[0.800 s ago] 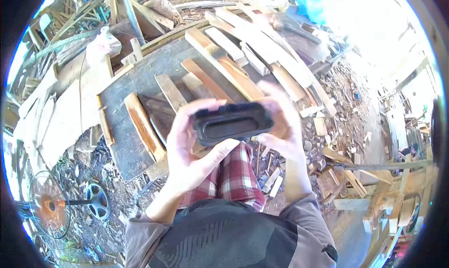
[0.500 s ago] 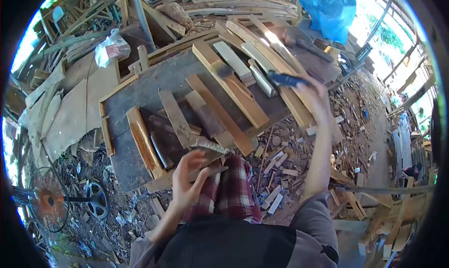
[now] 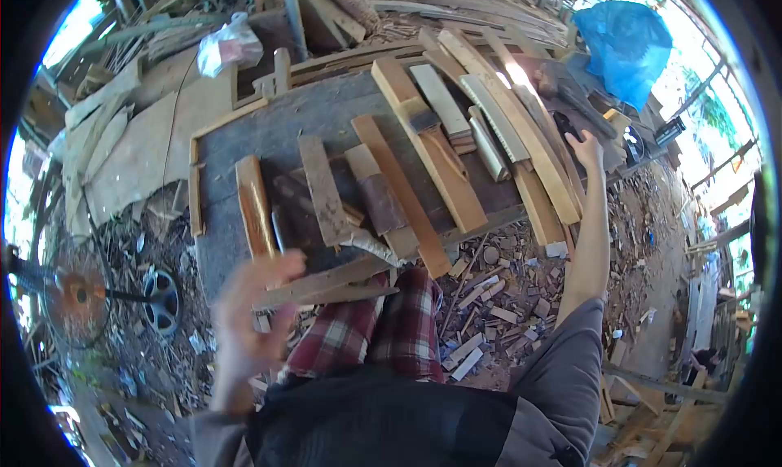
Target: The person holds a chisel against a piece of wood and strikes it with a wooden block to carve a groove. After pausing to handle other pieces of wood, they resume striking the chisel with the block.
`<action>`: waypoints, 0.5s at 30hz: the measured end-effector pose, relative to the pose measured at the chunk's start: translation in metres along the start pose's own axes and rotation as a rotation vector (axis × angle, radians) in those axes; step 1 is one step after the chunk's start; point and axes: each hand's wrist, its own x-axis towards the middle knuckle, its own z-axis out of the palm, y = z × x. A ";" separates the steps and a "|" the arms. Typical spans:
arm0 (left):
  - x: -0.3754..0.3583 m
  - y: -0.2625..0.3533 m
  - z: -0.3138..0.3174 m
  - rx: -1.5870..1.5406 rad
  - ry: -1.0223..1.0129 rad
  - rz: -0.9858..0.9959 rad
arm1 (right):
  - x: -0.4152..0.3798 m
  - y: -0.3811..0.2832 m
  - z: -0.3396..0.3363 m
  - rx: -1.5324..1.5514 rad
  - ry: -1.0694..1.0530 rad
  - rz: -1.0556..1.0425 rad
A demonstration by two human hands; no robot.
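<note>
My right hand is stretched to the right end of the low table, its fingertips at a dark, narrow hand tool whose kind I cannot make out. The grip is small and partly hidden. My left hand, smeared by motion, is raised by the table's near edge, thumb and fingers apart with nothing between them. Just past it lies a wood block with a glossy brown face. A flat brush rests on a long wooden board in the middle.
Several wood strips lie across the dark tabletop, among them a block wrapped in brown sandpaper. A blue plastic bag is at the back right, a white bag at the back left. A fan stands left; wood scraps litter the ground.
My right hand has carried the dark tool right and down to the table's right end. My left hand has moved left and nearer to me. The view has shifted.
</note>
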 end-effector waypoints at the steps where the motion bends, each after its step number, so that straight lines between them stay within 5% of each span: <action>1: 0.011 0.007 -0.024 -0.087 0.121 0.044 | 0.003 -0.005 -0.007 -0.020 -0.015 0.022; 2: 0.023 0.034 -0.040 -0.084 0.271 0.133 | -0.009 -0.020 -0.023 0.049 0.033 -0.027; 6: 0.024 0.051 -0.101 -0.370 0.344 0.589 | -0.116 -0.121 -0.122 0.543 0.078 -0.186; 9: 0.028 0.059 -0.094 -0.622 0.388 0.584 | -0.215 -0.180 -0.187 0.686 0.058 -0.378; 15: 0.010 0.066 -0.098 -0.905 0.463 0.587 | -0.272 -0.173 -0.216 0.559 0.149 -0.711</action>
